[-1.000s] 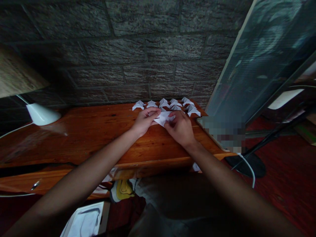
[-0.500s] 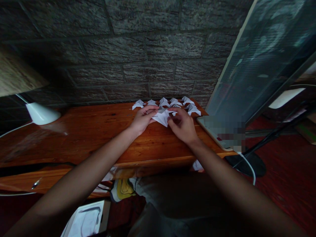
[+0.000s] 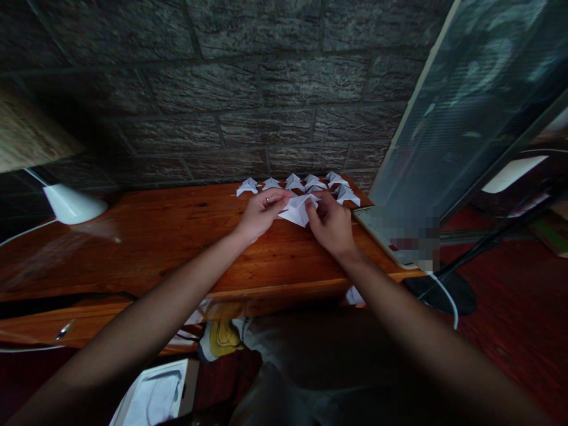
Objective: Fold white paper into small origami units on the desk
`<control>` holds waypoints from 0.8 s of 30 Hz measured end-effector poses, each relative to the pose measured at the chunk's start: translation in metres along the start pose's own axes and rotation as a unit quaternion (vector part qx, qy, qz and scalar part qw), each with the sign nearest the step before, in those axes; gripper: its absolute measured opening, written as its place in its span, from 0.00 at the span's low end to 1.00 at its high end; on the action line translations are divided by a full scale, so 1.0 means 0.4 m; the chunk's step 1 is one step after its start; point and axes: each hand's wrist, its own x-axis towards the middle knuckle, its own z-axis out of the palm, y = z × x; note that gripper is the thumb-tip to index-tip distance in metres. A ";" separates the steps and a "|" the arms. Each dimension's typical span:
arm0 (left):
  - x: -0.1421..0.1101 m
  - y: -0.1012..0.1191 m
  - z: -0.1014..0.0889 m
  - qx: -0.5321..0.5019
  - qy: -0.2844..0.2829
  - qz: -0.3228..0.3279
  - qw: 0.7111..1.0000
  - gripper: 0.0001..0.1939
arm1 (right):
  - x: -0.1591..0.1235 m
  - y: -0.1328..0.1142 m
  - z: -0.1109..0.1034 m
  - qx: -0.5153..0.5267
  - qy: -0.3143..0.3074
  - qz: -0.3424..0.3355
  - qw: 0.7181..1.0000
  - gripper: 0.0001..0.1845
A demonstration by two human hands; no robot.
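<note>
My left hand (image 3: 261, 213) and my right hand (image 3: 331, 225) both pinch a white folded paper piece (image 3: 298, 210) just above the wooden desk (image 3: 177, 236). The left fingers grip its left corner; a ring shows on one finger. The right thumb and fingers press its right side. Behind the hands, near the wall, lie several finished white folded paper shapes (image 3: 306, 184) in a loose row.
A white desk lamp (image 3: 73, 204) stands at the left. A device (image 3: 390, 239) lies at the desk's right edge beside a large leaning panel (image 3: 465, 100). A stone wall backs the desk. A white sheet (image 3: 155, 396) lies on the floor below.
Both hands have shifted slightly away from me with the paper piece, which has been turned and refolded between the fingers.
</note>
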 end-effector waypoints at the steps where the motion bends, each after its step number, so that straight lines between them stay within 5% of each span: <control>1: 0.001 -0.001 0.000 -0.002 0.006 0.005 1.000 0.15 | 0.000 -0.002 0.000 0.003 0.001 0.002 1.000 0.15; 10: 0.003 -0.013 0.012 0.049 -0.006 0.077 0.996 0.15 | 0.004 0.009 0.016 0.162 -0.020 0.123 0.979 0.18; 24: -0.009 -0.013 0.000 0.241 -0.031 0.162 0.956 0.14 | 0.007 0.004 0.022 0.318 -0.083 0.199 0.923 0.21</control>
